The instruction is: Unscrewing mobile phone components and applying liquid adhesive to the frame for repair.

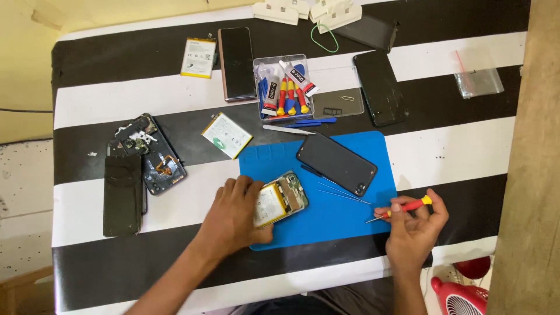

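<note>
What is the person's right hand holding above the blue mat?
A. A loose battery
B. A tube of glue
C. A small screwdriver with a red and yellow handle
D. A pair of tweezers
C: the right hand grips a small screwdriver with a red and yellow handle, its metal tip pointing toward the blue mat, while the left hand rests on the opened phone.
</note>
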